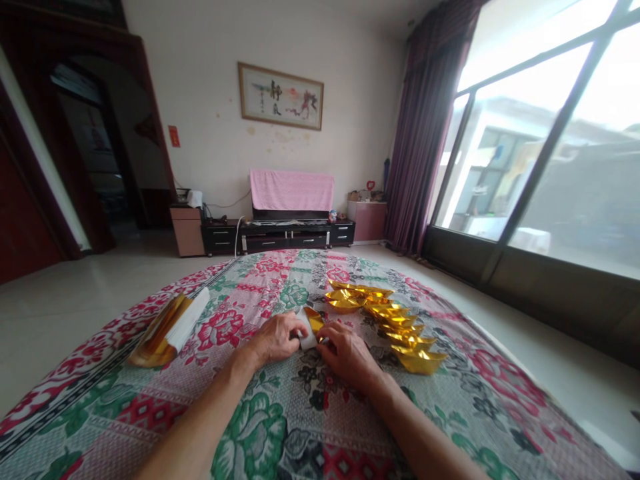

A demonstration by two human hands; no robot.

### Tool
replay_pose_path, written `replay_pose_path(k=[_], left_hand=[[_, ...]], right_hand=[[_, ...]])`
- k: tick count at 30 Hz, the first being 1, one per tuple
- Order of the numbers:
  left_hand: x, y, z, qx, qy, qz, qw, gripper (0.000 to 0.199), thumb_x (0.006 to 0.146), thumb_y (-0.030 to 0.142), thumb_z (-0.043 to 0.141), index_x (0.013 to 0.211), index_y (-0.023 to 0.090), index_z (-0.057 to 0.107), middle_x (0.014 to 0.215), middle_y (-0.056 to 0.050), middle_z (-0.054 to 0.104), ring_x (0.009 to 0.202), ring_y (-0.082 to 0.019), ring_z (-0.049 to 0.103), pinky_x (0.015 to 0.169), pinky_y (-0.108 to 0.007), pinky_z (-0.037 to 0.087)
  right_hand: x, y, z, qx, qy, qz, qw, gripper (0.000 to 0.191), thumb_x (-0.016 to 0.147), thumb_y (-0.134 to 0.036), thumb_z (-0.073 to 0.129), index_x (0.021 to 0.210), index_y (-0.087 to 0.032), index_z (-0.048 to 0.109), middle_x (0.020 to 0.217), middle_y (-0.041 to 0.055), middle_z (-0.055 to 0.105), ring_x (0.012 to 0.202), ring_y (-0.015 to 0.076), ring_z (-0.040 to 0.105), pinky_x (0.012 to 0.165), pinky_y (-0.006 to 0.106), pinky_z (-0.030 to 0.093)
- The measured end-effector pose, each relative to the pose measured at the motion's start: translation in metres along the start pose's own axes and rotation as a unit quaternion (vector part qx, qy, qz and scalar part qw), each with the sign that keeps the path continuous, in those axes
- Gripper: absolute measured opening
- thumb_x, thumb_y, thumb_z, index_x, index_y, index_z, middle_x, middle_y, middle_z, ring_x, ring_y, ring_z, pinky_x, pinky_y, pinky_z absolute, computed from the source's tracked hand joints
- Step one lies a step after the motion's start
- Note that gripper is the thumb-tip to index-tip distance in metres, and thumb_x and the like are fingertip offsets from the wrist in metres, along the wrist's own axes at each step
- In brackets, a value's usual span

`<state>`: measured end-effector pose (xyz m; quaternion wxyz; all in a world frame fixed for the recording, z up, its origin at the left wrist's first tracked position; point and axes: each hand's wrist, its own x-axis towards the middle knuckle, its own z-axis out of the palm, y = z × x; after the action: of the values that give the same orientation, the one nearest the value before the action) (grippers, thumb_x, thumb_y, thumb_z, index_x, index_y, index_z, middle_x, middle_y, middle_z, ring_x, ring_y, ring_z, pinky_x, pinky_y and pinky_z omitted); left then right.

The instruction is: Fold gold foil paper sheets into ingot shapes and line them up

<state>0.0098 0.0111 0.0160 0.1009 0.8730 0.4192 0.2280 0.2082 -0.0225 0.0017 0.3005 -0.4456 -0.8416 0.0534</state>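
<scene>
You had both hands over the mid of the tbl, working one small sheet of gold-and-white paper [307, 339] btwn them. L hand [280, 338] was mostly closed, fingers curled, thumb and fingertips pinching the sheet's L side; R hand [347, 352] was likewise curled nearly shut, w/ its fingertips gripping the R edge. Exact finger contact was partly hidden, esp. under the R knuckles. The sheet was bent, white face showing toward your L hand and gold face up top, near the R fingers. Just beyond and to the R of your R hand sat a grp of folded gold paper boats [419, 361], pointed at both ends, most in a slanting row close together, w/ a few more clustered at the far end; exact count unclear b/c they overlapped. Well apart on your L lay a stack of paper sheets [169, 325], gold and white edges showing, slightly fanned. All of it was on a patterned tablecloth [253, 387], red/green/grey florals. In the bkgd, a pink cloth [292, 189] was draped above a black TV cabinet [310, 241], a framed pic [281, 96] hung on the wall, and a purple curtain [415, 140] hung beside the big window [550, 153] on the R.
</scene>
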Motion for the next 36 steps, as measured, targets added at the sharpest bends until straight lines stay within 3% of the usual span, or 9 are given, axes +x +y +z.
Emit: replay_pose_path(k=[9,17,23,30,36], left_hand=[[0.001,-0.003,0.005,0.003,-0.018,0.027,0.999,0.027,0.069,0.017,0.051,0.083,0.025,0.071,0.079,-0.002,0.057,0.074,-0.013,0.054,0.071,-0.023,0.042],[-0.001,0.005,0.002,-0.006,-0.013,0.051,0.999,0.026,0.068,0.015,0.052,0.082,0.024,0.072,0.087,-0.003,0.058,0.082,-0.014,0.054,0.077,-0.023,0.043],[0.001,0.002,0.009,-0.022,-0.021,0.076,0.997,0.024,0.068,0.015,0.052,0.08,0.024,0.071,0.087,-0.001,0.061,0.081,-0.012,0.055,0.079,-0.023,0.043],[0.002,0.006,0.008,-0.028,-0.026,0.065,0.997,0.021,0.07,0.017,0.053,0.08,0.023,0.07,0.084,-0.001,0.063,0.078,-0.012,0.055,0.074,-0.022,0.043],[0.004,0.006,0.012,-0.025,0.014,0.033,0.999,0.015,0.072,0.02,0.053,0.073,0.019,0.068,0.073,-0.001,0.061,0.072,-0.012,0.055,0.068,-0.021,0.042]], right_hand=[[0.0,0.0,-0.002,0.022,0.017,-0.019,0.999,0.018,0.076,-0.011,0.048,0.086,-0.018,0.061,0.088,0.0047,0.061,0.085,0.015,0.056,0.079,0.026,0.041],[0.001,0.004,0.0,0.018,0.014,-0.041,0.999,0.024,0.082,-0.011,0.044,0.089,-0.02,0.065,0.094,0.0043,0.059,0.087,0.0135,0.054,0.08,0.026,0.04],[0.0,0.002,-0.003,0.003,0.006,-0.037,0.999,0.025,0.083,-0.011,0.043,0.087,-0.021,0.065,0.085,0.003,0.058,0.08,0.0124,0.053,0.073,0.023,0.039],[0.003,0.003,-0.004,0.017,0.013,-0.029,0.999,0.022,0.077,-0.008,0.045,0.082,-0.018,0.065,0.08,0.0029,0.061,0.077,0.0132,0.054,0.071,0.023,0.039],[0.001,0.003,-0.004,0.019,0.016,-0.044,0.999,0.025,0.077,-0.006,0.044,0.081,-0.019,0.065,0.083,0.003,0.062,0.08,0.0129,0.055,0.076,0.024,0.039]])
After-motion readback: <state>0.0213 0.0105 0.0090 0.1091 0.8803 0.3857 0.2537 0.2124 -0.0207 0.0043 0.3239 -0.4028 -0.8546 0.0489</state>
